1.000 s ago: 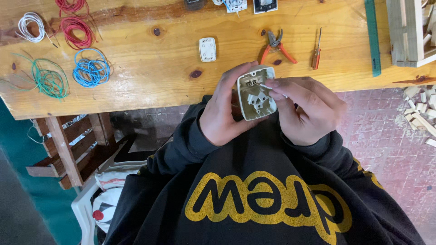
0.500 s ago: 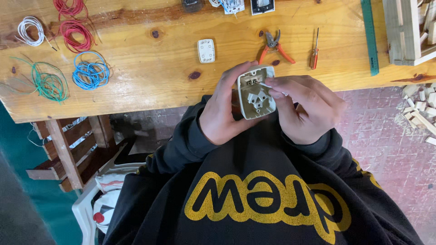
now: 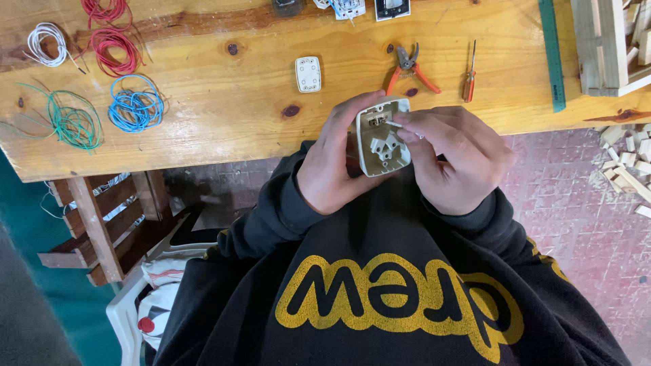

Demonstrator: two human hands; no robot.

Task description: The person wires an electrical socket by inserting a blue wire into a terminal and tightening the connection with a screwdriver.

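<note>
Left hand [image 3: 336, 169] grips an open beige plastic socket housing [image 3: 382, 137]; right hand [image 3: 456, 159] pinches something small at its terminal. Coiled wires [image 3: 135, 108] lie unused on the wooden desk [image 3: 224, 102].

The hands [image 3: 407, 159] hide the socket housing's [image 3: 382, 137] edges; the top edge crops three small devices [image 3: 349, 7].

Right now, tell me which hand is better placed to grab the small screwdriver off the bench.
Probably the right hand. The screwdriver lies on its side of the bench, just past the pliers. The left hand cradles the open socket housing and would have to let go.
</note>
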